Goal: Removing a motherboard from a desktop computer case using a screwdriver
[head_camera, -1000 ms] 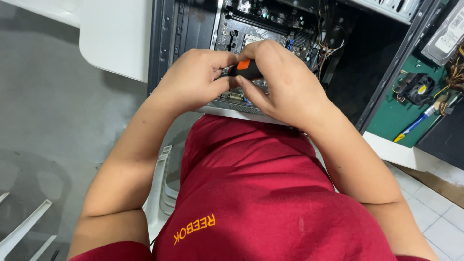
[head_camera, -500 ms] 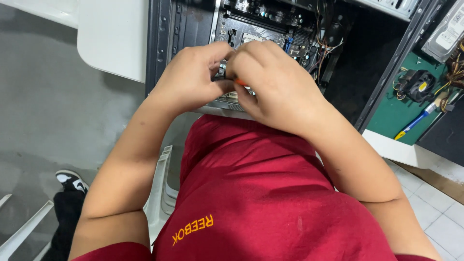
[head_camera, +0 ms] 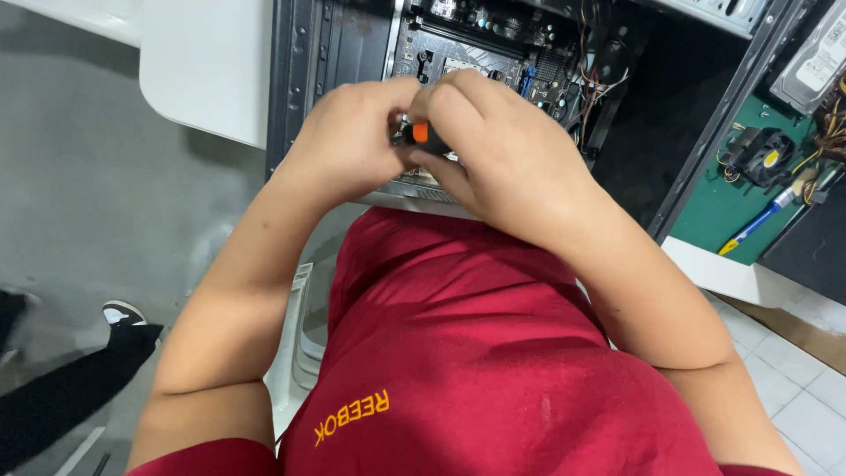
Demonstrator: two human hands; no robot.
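From where I watch, the far left shows a second person's dark trouser leg and shoe [head_camera: 123, 315] on the grey floor, apart from the work. Next comes the white table [head_camera: 207, 70], with the open computer case [head_camera: 300, 79] lying on it. My left hand [head_camera: 352, 141] is curled tight, its fingers meeting the right hand over a small tool with an orange and black handle [head_camera: 419, 132]; which hand bears the grip I cannot tell. The right hand [head_camera: 507, 159] wraps closed over the tool, just above the motherboard [head_camera: 476, 53]. I judge this to be fastening or loosening work at the board's near edge. Next calls for steady, upright pressure so the tip stays seated. Farther right lie a green circuit board [head_camera: 736, 198] and blue pen [head_camera: 753, 225].
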